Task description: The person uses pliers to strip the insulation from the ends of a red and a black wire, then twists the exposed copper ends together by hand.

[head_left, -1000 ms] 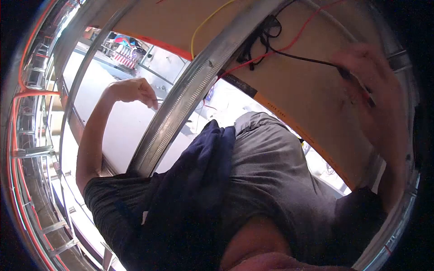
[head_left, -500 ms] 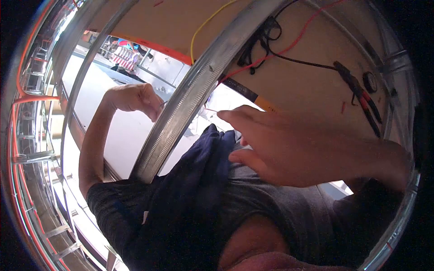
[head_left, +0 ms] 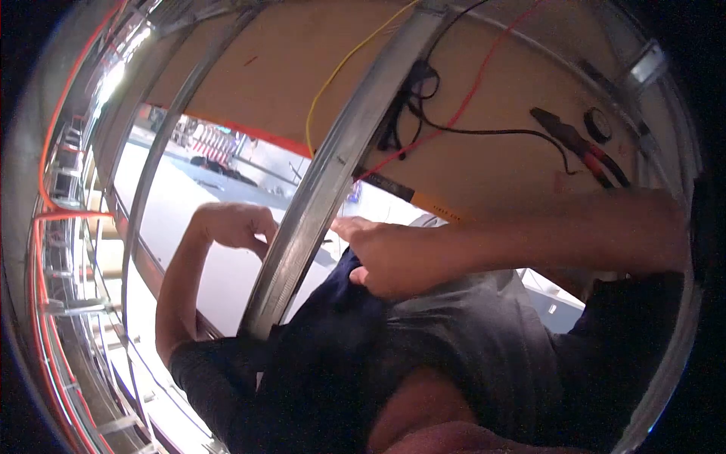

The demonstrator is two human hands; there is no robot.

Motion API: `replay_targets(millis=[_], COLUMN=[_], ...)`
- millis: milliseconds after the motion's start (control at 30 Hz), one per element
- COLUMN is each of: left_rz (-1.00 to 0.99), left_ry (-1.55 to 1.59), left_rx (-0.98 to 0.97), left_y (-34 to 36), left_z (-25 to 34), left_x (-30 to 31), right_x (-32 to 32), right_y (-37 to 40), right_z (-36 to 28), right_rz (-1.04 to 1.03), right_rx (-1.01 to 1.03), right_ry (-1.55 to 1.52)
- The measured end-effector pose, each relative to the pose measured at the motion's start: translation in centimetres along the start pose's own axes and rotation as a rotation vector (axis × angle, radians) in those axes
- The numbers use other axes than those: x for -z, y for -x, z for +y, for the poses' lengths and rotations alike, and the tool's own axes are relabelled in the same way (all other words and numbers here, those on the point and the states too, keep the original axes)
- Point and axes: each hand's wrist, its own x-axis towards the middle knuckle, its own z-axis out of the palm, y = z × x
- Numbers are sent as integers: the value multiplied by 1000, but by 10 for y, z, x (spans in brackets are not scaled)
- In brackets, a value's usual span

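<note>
My left hand [head_left: 236, 225] is on the left of an upright metal stud [head_left: 321, 181], its fingers curled together and its fingertips close to the stud's edge. Whatever lies between those fingertips is too small or hidden to make out. On the other side of the stud is my right hand [head_left: 397, 257], palm down, with the fingers stretched toward the metal and the thumb apart below them. Its fingertips come close to the stud's right edge; I see nothing held in it. Dark cloth [head_left: 325, 303] of my clothing lies beneath both hands.
On the brown board [head_left: 484, 83] are red-handled pliers [head_left: 578, 147], a black roll of tape [head_left: 597, 125] and a bundled black cable [head_left: 408, 110]. A red wire [head_left: 473, 98] and a yellow wire [head_left: 333, 76] cross there. More metal framing [head_left: 162, 147] and orange cable [head_left: 49, 166] stand left.
The view has shifted, so the stud and board sit differently in the picture. My right hand has moved left, closer to the stud. The left hand stays curled by the stud.
</note>
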Motion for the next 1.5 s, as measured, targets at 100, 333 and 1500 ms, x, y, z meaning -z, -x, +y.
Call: replay_targets(millis=[100, 333, 1500], left_rz=[-95, 96, 122], left_ry=[54, 27, -33], left_rx=[42, -220, 101], left_y=[-4, 1, 34], left_z=[2, -33, 41], left_x=[3, -1, 38], right_x=[-13, -29, 84], right_y=[-11, -44, 115], right_z=[17, 29, -77], right_rz=[73, -193, 398], right_rx=[83, 143, 209], right_ry=[61, 47, 348])
